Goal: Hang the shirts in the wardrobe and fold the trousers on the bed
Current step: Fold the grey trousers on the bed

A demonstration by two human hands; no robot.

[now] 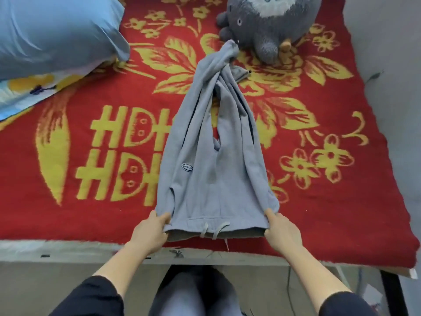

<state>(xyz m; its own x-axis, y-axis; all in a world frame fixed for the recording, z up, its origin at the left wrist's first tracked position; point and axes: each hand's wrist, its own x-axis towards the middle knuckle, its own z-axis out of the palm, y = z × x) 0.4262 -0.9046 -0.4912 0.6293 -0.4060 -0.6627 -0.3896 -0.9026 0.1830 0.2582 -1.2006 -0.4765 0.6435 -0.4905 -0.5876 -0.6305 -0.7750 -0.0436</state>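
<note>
Gripping the left corner of the waistband (196, 224) with left hand (150, 229), fingers curled round the cloth, thumb on top. Same on the other side with right hand (282, 231), clamped on the right corner. Hands well apart, pulling the band taut near the front edge of the bed (68, 249). Waist end apparently raised a little off the blanket (91, 213), going by the shadowed inside of the band. Cannot tell how much.

Between the hands, two drawstrings (216, 231) dangling loose over the band. Further out, grey-blue trousers (216, 179) stretched lengthwise across the red-and-yellow blanket, small oval patch (187, 167) on the left side. Not flat: legs (225, 87) twisted over each other toward the far end, bunched rope-like, with blanket visible through a gap at the crotch. Far cuff just beside the grey plush toy (268, 26), possibly touching its paw. Blue pillow (52, 30) well apart at far left.

Status, as a judgement from this view:
- Trousers part started, at the lay-out and straighten stage. No fold made.
- Left to do: untwist and align legs, flatten, fold.
- Only one pair in view.
- No shirts, hangers or wardrobe in view, so cannot tell whether the hanging part is done or pending.
- Risk of locking the twist in if folded as-is. Probably needs a shake or tug from the waistband first.
</note>
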